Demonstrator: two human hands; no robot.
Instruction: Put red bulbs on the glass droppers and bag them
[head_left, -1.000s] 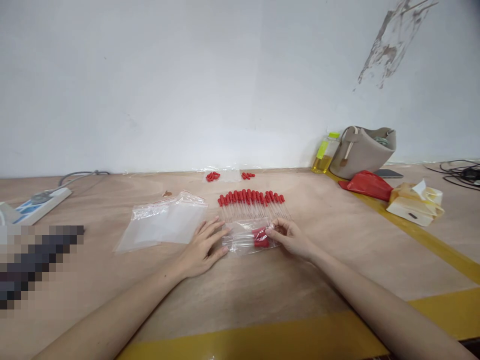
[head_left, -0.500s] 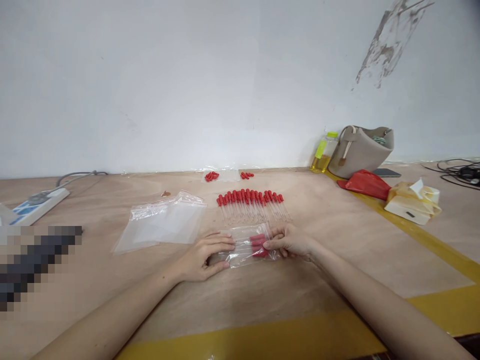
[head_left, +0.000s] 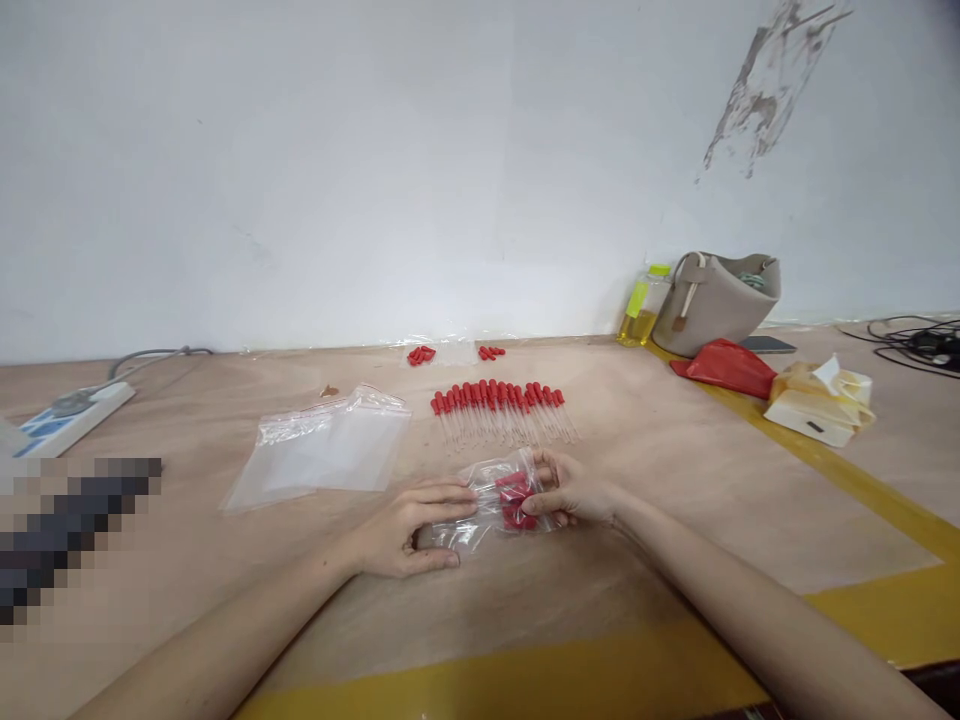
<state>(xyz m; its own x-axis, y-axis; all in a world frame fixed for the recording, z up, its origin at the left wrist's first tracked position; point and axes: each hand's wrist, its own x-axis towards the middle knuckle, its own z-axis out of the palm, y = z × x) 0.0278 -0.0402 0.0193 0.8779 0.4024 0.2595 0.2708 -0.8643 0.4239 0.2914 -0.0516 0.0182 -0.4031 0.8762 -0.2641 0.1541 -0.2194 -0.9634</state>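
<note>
A crinkled, glossy clear bag (head_left: 491, 502) lies between your hands on the smooth, wood-toned worktop (head_left: 420, 610), its long axis running roughly left to right. Its rounded red pieces (head_left: 512, 482) sit toward the right end, nearer your right hand (head_left: 553, 488), which pinches that end, thumb on top. Your left hand (head_left: 420, 520) lies spread, fingertips on the bag's left part, thumb apart. Just beyond, red-bulbed droppers (head_left: 499, 395) with slender transparent stems form a row; flat, thin bags (head_left: 330, 445) lie left.
</note>
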